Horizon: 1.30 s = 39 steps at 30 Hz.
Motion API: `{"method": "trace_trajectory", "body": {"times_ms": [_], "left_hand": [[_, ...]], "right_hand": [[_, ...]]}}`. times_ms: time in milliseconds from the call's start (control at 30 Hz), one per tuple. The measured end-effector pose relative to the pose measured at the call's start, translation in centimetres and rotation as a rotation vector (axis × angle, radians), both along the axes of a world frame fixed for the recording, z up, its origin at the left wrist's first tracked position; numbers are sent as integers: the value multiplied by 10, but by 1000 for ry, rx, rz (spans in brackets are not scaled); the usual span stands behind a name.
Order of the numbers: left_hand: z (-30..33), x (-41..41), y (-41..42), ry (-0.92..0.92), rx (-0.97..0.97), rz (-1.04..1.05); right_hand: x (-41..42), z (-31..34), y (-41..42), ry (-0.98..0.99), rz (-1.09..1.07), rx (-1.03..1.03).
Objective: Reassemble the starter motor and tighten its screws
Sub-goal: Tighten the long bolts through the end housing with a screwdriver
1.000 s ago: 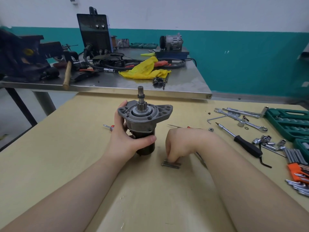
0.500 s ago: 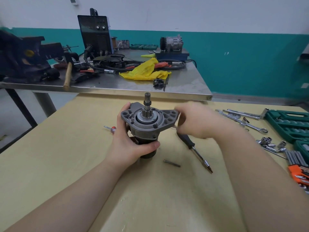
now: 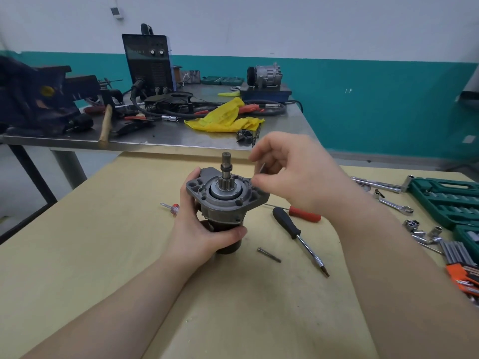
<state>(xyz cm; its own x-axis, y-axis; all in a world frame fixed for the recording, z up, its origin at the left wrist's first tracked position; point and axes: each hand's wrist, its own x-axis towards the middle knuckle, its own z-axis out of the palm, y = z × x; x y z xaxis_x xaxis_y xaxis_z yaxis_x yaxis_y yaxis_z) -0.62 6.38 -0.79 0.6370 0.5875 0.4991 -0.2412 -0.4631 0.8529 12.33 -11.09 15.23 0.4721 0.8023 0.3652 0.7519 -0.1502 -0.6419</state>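
The right hand is hovering just above the right ear of the grey cast-metal starter motor, fingers curled, pinching a slim dark metal screw between thumb and fingertips. The screw is sitting nearly upright, tilted slightly, over the flange's right edge; whether its tip is touching the flange cannot be told. The right forearm is reaching in from the lower right, wrist bent downward.

The left hand is wrapping around the motor's dark cylindrical body, thumb across the front and fingers up along the left side of the flange. The left forearm is coming in from the lower left.

The motor is standing upright on the pale wooden bench, its long axis vertical, with the toothed pinion shaft pointing up.

A second long dark screw is lying flat on the bench just right of the motor's base, with a black-handled screwdriver beyond it, angled with its tip toward the person.
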Motion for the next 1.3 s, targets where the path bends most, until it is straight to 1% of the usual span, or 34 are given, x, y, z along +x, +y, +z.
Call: {"method": "trace_trajectory", "body": {"times_ms": [100,200,267,367,467,600,767,833,933,1000,1067,1300], "left_hand": [[0,0,0,6,-5,-10],[0,-1,-1,6,-17,-20],[0,-1,0,4,-23,-23],[0,0,0,9,-35,-21],[-1,0,1,22,-47,-13],[-1,1,2,31,-47,7],[0,0,1,39,-45,12],[0,0,1,38,-43,9],[1,0,1,37,-50,1],[2,-1,0,38,-57,-1],[3,-1,-1,35,-58,0],[6,-2,-5,24,-59,-3]], "right_hand": [[-6,-6,6,-25,18,-27],[-8,-9,9,15,40,-9],[-9,-10,10,54,52,8],[-9,-9,9,66,10,71],[-8,-2,4,36,-10,86],[-8,1,1,-17,39,56],[-6,0,3,-25,-2,132],[-8,1,3,22,30,211],[-10,4,1,153,117,398],[-13,5,1,174,159,484],[-15,5,1,147,186,521],[-22,-5,5,8,243,416]]}}
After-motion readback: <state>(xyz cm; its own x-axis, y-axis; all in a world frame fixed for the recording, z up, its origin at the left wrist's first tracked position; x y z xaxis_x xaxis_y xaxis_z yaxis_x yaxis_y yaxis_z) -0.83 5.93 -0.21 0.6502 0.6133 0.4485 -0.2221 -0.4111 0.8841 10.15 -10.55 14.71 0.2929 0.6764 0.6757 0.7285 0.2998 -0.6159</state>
